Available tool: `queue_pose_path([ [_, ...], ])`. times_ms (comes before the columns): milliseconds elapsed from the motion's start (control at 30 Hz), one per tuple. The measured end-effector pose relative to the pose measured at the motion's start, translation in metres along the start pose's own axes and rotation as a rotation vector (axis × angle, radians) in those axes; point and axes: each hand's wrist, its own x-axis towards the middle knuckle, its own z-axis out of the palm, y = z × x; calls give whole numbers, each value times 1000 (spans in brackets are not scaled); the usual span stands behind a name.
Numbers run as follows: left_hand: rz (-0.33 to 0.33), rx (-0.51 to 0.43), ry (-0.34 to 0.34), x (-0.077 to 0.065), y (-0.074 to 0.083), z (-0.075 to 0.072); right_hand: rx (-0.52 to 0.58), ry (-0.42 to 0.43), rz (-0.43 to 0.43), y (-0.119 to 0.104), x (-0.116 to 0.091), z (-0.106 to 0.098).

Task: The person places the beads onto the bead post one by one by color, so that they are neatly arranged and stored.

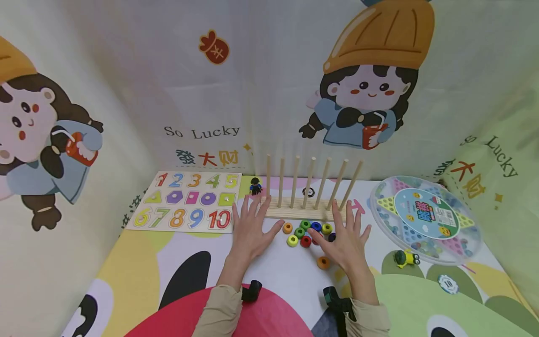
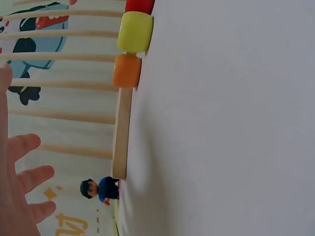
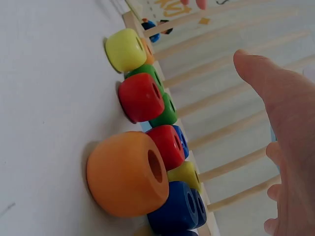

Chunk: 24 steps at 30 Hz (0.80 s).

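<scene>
On white tabletop (image 1: 278, 267), just in front of wooden peg rack (image 1: 294, 213): loose cluster of coloured beads (image 1: 305, 241), holes up; one orange bead (image 3: 123, 174) apart on near side. Near rack's left end, left hand (image 1: 251, 234), fingers well spread, nothing held. Above right side of cluster, right hand (image 1: 348, 243), likewise spread wide, thumb clear of beads, nothing held. Likely light, hard painted wood; stiff, not fragile, but smooth enough to slip or roll. Best pinched across rounded sides, thumb opposite fingertips, centre hole left clear.
</scene>
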Motion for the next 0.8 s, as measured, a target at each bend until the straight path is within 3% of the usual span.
queue_pose_path([
  [267,-52,-94,-5,2,-10,-1,9,-16,5,0,-1,-2],
  [600,-110,-439,-18,2,-17,6,38,-15,0,0,0,-2],
  [800,-166,-462,-86,1,-21,15,57,-23,8,5,-3,1],
])
